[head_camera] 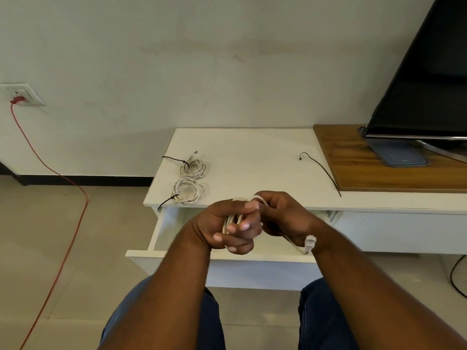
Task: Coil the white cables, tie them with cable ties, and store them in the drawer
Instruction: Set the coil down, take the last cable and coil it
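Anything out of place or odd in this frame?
Nothing damaged or spilled. The nearer tied white cable coil sits at the white cabinet top's front edge, its black cable tie tail hanging past that edge.

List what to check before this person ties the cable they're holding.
1. Coil gripped by left hand: ok.
2. Cable fully wound: not ok; plug end dangles below right hand.
3. Loose cable tie ready on the cabinet top: ok.
4. Drawer open: ok.
5. Loops tidy: cannot tell, fingers cover them.
6. Far coil and near coil tied: ok.
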